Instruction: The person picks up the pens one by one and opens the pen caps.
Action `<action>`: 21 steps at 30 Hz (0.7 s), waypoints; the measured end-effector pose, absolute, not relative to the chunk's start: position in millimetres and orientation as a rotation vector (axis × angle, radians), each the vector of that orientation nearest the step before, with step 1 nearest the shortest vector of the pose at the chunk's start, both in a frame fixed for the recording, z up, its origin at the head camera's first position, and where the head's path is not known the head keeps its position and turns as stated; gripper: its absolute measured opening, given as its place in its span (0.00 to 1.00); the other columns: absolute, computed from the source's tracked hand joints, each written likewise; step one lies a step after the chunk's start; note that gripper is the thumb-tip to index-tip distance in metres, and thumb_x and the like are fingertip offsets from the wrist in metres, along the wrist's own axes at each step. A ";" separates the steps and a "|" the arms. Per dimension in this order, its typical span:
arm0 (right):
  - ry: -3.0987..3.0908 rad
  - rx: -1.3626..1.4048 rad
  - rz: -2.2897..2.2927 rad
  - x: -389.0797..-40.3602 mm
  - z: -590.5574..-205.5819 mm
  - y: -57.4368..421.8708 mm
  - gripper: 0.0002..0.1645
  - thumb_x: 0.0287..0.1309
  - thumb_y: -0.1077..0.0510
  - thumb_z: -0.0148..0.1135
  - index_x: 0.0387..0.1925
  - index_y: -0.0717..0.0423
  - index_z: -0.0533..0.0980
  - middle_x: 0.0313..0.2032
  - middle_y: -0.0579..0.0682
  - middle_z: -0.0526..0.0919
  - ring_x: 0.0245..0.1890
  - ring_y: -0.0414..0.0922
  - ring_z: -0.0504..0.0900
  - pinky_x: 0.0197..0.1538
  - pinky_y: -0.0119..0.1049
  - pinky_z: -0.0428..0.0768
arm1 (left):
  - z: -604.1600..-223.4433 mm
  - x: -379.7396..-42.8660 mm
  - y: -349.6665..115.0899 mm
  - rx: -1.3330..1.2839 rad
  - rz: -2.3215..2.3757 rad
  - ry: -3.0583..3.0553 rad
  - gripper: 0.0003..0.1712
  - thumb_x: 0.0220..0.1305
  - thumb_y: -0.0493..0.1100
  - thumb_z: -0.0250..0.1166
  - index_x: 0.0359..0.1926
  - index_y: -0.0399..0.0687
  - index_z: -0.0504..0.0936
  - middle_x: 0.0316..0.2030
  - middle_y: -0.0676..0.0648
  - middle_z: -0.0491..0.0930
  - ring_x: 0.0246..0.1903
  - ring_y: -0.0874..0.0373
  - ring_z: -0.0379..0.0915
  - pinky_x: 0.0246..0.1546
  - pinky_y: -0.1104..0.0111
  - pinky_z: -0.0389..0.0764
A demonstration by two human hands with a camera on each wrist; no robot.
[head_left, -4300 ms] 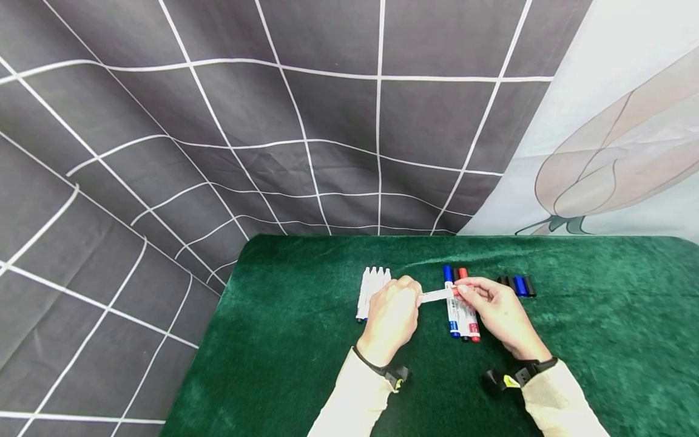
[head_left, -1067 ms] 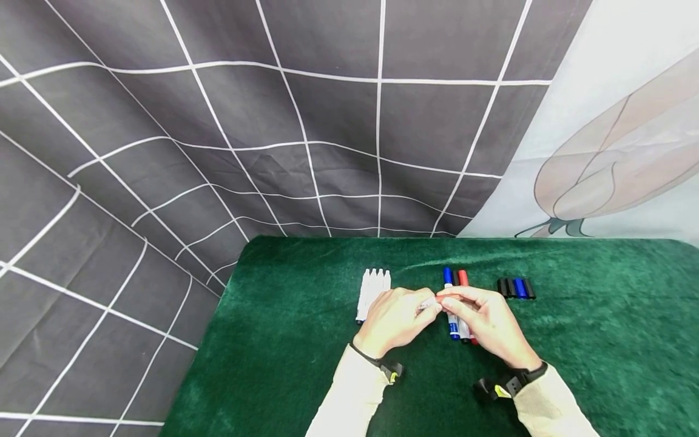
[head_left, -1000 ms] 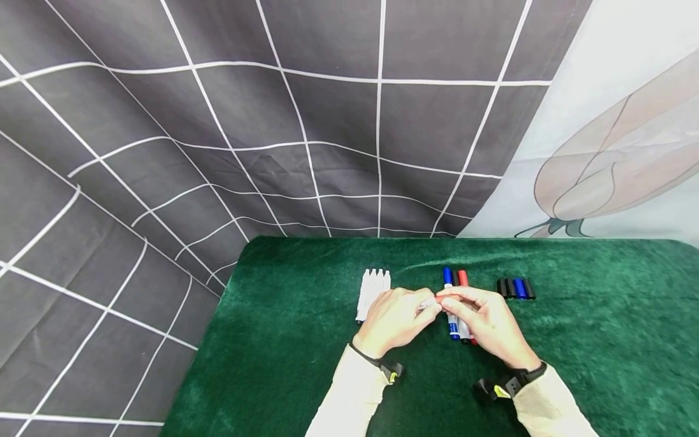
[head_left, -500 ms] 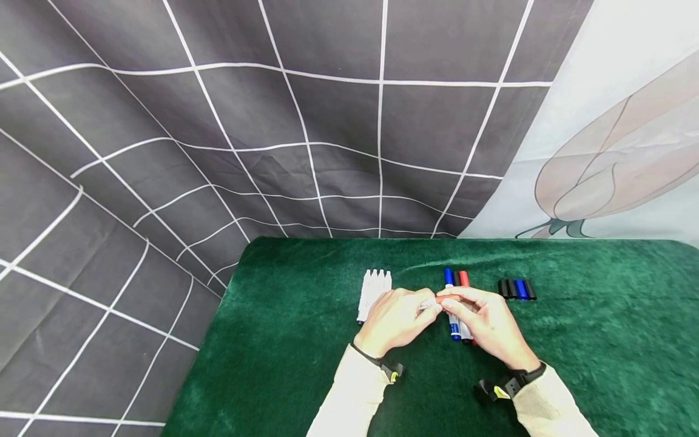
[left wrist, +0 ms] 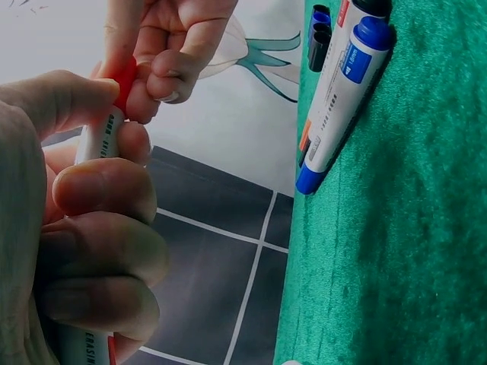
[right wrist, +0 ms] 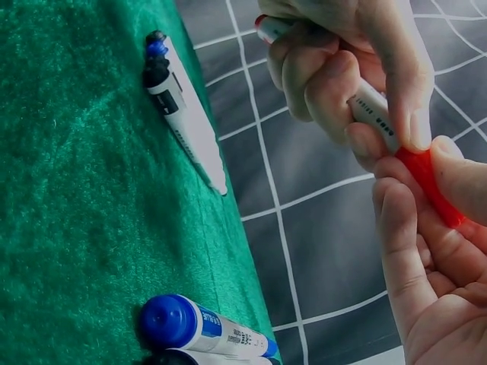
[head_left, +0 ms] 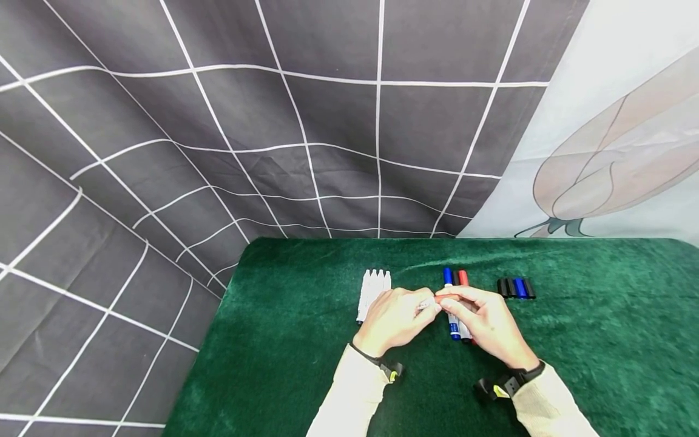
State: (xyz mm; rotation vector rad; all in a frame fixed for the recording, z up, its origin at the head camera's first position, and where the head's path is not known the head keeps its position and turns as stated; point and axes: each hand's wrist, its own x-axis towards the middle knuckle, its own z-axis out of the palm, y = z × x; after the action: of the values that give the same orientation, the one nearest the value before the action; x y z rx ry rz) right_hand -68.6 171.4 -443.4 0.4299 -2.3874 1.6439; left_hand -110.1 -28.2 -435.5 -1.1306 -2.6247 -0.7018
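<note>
My left hand (head_left: 395, 318) curls around the white body of a whiteboard marker (right wrist: 373, 112), whose far end shows red in the right wrist view. With thumb and fingers, my right hand (head_left: 488, 318) pinches the red cap (right wrist: 430, 182) at the marker's other end. Cap and body meet there, and my left thumb touches the joint. Whether the cap is fully seated cannot be seen. Below the right hand lie capped markers: a blue marker (left wrist: 346, 99), a black one and a red one (head_left: 463, 278), partly covered by the fingers.
Left of them, several white markers without caps (head_left: 374, 288) lie side by side, partly behind my left hand. Several loose black and blue caps (head_left: 521, 288) sit in a row at the right. A green cloth (head_left: 284, 340) covers the table; a grey checked curtain (head_left: 327, 121) hangs behind.
Compared with about four seconds ago, my hands are closer together, and my left hand has moved right along the marker with its thumb at the cap. Over the last second, hardly anything differs.
</note>
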 end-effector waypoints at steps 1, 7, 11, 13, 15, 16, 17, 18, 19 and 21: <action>-2.387 0.427 1.642 -68.6 -443.6 171.2 0.11 0.64 0.67 0.64 0.46 0.56 0.85 0.41 0.51 0.87 0.39 0.33 0.85 0.43 0.24 0.79 | -435.2 -110.0 -28.4 -1.133 -0.703 -2.624 0.11 0.70 0.53 0.57 0.31 0.58 0.78 0.18 0.62 0.70 0.19 0.71 0.66 0.18 0.77 0.60; -2.394 0.421 1.612 -69.6 -445.5 171.8 0.11 0.63 0.67 0.64 0.45 0.56 0.85 0.40 0.48 0.88 0.39 0.32 0.84 0.43 0.24 0.79 | -433.5 -110.5 -30.3 -1.168 -0.749 -2.627 0.11 0.71 0.52 0.58 0.31 0.57 0.79 0.18 0.61 0.69 0.19 0.71 0.64 0.18 0.78 0.59; -2.391 0.446 1.610 -70.3 -446.0 173.5 0.10 0.63 0.66 0.65 0.45 0.57 0.85 0.41 0.49 0.88 0.40 0.35 0.85 0.43 0.24 0.80 | -432.9 -111.3 -31.0 -1.202 -0.818 -2.634 0.11 0.72 0.52 0.58 0.32 0.56 0.79 0.18 0.60 0.68 0.20 0.70 0.63 0.19 0.78 0.58; -2.391 0.459 1.624 -70.4 -445.8 174.5 0.10 0.64 0.66 0.65 0.45 0.59 0.85 0.42 0.50 0.88 0.41 0.36 0.85 0.44 0.25 0.80 | -433.0 -111.5 -31.5 -1.214 -0.831 -2.636 0.12 0.72 0.53 0.57 0.33 0.56 0.79 0.19 0.60 0.68 0.20 0.70 0.64 0.19 0.78 0.58; -2.395 0.470 1.636 -70.5 -445.4 175.5 0.10 0.64 0.66 0.64 0.46 0.59 0.85 0.44 0.51 0.87 0.43 0.36 0.85 0.44 0.25 0.80 | -433.2 -111.6 -31.7 -1.224 -0.836 -2.639 0.12 0.72 0.53 0.57 0.33 0.55 0.79 0.19 0.60 0.68 0.20 0.70 0.64 0.20 0.78 0.59; -2.397 0.476 1.643 -70.5 -445.3 176.1 0.10 0.64 0.66 0.64 0.46 0.59 0.85 0.44 0.52 0.87 0.44 0.36 0.85 0.45 0.25 0.80 | -433.3 -111.6 -31.8 -1.227 -0.836 -2.640 0.12 0.72 0.53 0.57 0.33 0.56 0.79 0.19 0.60 0.68 0.21 0.70 0.65 0.20 0.78 0.59; -2.401 0.479 1.652 -70.6 -445.1 176.7 0.10 0.64 0.66 0.64 0.46 0.59 0.85 0.45 0.53 0.87 0.44 0.35 0.85 0.45 0.25 0.80 | -433.3 -111.5 -31.8 -1.232 -0.838 -2.642 0.12 0.73 0.53 0.56 0.34 0.55 0.80 0.19 0.60 0.69 0.21 0.70 0.65 0.20 0.78 0.59; -2.406 0.478 1.658 -70.9 -444.9 177.4 0.10 0.64 0.66 0.64 0.46 0.59 0.85 0.45 0.53 0.87 0.45 0.35 0.85 0.45 0.25 0.80 | -433.5 -111.4 -31.9 -1.236 -0.840 -2.644 0.13 0.73 0.53 0.56 0.34 0.55 0.80 0.19 0.60 0.69 0.21 0.70 0.65 0.20 0.78 0.59; -2.410 0.481 1.664 -71.0 -444.8 178.1 0.10 0.64 0.66 0.64 0.46 0.59 0.85 0.45 0.54 0.87 0.45 0.34 0.85 0.45 0.25 0.80 | -433.7 -111.4 -31.8 -1.239 -0.840 -2.645 0.13 0.73 0.53 0.56 0.34 0.55 0.80 0.19 0.61 0.68 0.21 0.71 0.64 0.20 0.78 0.59; -2.417 0.487 1.673 -71.0 -444.4 179.4 0.11 0.64 0.66 0.64 0.46 0.59 0.85 0.45 0.55 0.87 0.45 0.34 0.85 0.45 0.26 0.80 | -434.2 -111.5 -31.6 -1.248 -0.849 -2.651 0.12 0.73 0.53 0.56 0.35 0.56 0.80 0.19 0.60 0.68 0.21 0.71 0.64 0.20 0.78 0.59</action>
State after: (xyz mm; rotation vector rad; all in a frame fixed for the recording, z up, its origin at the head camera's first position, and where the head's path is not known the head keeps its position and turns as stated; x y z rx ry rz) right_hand -71.0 179.4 -444.4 0.4869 -2.4171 1.6732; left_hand -111.5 -31.6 -434.2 -1.2475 -2.6511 -0.8493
